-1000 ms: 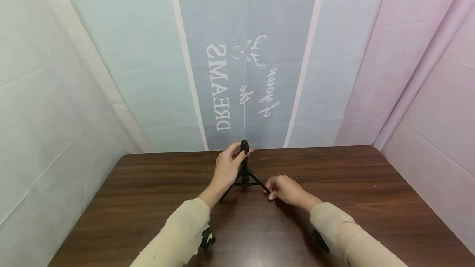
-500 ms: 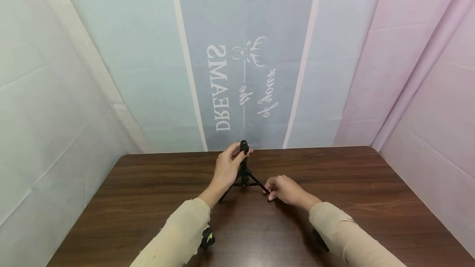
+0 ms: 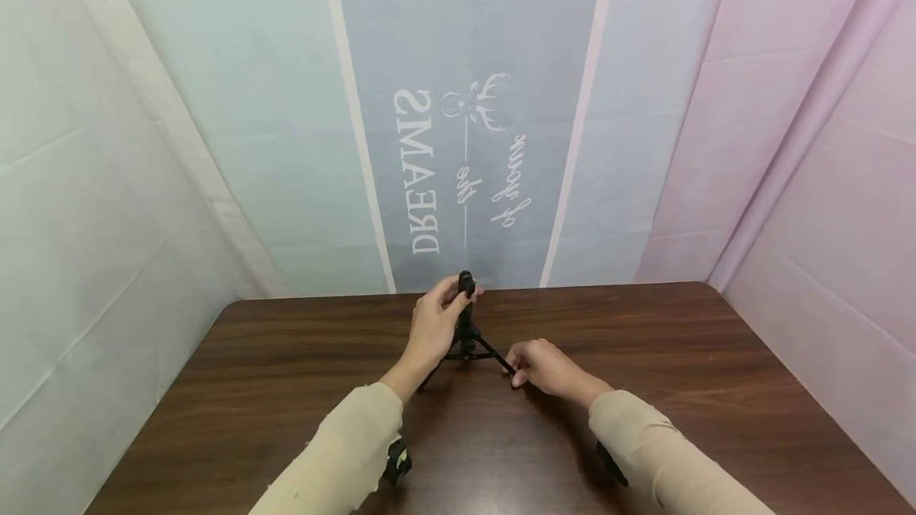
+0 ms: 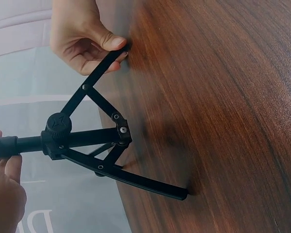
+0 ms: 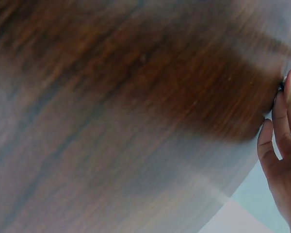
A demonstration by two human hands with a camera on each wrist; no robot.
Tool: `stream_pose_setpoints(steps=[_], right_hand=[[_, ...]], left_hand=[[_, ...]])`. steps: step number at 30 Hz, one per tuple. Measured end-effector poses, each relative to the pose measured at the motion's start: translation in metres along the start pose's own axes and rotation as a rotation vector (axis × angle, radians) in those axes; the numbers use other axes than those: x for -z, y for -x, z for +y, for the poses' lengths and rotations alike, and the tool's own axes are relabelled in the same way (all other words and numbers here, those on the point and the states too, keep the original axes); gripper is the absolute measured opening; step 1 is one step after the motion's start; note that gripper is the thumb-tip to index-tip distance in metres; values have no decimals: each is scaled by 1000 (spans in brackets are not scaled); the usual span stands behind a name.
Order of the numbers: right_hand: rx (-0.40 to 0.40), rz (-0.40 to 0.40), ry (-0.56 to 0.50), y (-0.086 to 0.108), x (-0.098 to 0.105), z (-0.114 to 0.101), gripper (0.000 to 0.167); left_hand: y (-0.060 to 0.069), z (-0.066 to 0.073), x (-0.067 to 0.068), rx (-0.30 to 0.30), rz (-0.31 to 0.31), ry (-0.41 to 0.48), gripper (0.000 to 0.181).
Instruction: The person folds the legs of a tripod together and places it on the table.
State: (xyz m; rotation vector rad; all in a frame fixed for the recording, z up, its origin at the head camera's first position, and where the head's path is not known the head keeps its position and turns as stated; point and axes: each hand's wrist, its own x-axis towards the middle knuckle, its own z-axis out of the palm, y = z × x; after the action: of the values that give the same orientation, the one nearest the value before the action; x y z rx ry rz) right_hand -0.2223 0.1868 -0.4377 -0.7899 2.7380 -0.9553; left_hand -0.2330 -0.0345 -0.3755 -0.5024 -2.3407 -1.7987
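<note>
A small black tripod [image 3: 467, 332] stands upright with its legs spread on the wooden table, near the back edge. My left hand [image 3: 432, 326] grips its upper post, thumb and fingers around it just below the top. The right hand [image 3: 549, 368] pinches the foot end of the right leg between thumb and fingers. In the left wrist view the tripod's round knob [image 4: 58, 124], hinged braces and a second leg [image 4: 150, 185] show plainly, with the right hand [image 4: 85, 36] at the other leg's tip. Only fingers of the right hand [image 5: 286, 141] appear in the right wrist view.
The dark brown table [image 3: 286, 404] has rounded back corners. Behind it hangs a pale cloth backdrop [image 3: 465, 38] with mirrored lettering, and fabric walls [image 3: 107, 181] close in both sides. A black wrist device [image 3: 397, 461] sits under the left sleeve.
Both hands keep their hold on the tripod. The whole head view has shifted slightly, putting the tripod and hands a little further left; otherwise hardly anything differs.
</note>
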Motion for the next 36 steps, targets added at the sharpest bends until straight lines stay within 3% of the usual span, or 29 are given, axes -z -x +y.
stream_pose_setpoints(steps=[7, 14, 36], right_hand=[[-10, 17, -20, -1, -5, 0, 11], [-13, 25, -57, -6, -9, 1, 11], [-27, 69, -1, -18, -14, -4, 13]], left_hand=[[0, 0, -2, -10, 11, 8, 26], [1, 1, -8, -5, -25, 37, 27], [2, 0, -3, 3, -12, 60, 33]])
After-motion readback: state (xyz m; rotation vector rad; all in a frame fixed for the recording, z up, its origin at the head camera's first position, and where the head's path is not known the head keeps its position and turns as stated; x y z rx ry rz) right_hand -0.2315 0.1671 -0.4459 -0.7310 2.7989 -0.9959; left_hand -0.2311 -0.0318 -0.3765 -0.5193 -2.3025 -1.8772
